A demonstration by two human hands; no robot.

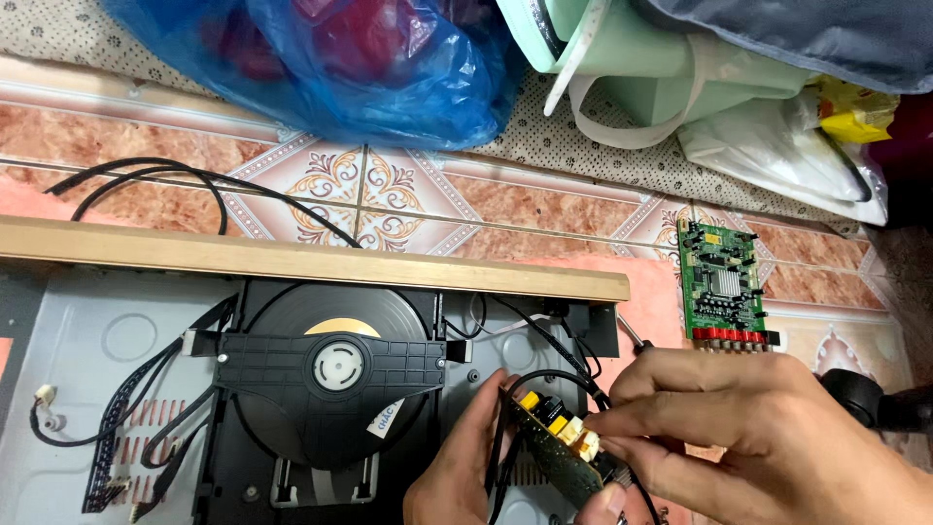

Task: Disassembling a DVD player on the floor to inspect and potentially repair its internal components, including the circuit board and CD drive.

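Note:
An opened disc player chassis [87, 340] lies before me with its black disc drive [326, 374] in the middle. My left hand [457, 472] holds a small green circuit board with yellow and white sockets [554, 433] from below, tilted over the chassis's right part. My right hand [768, 442] comes in from the right, its fingertips pinching at the board's socket end. Black wires [544, 374] loop around the board.
A second green circuit board [724, 282] with red sockets lies on the patterned tile floor [389, 190] at the right. A wooden strip [311, 258] borders the chassis's far side. A blue plastic bag [330, 58], a pale green appliance [651, 58] and white bags sit behind.

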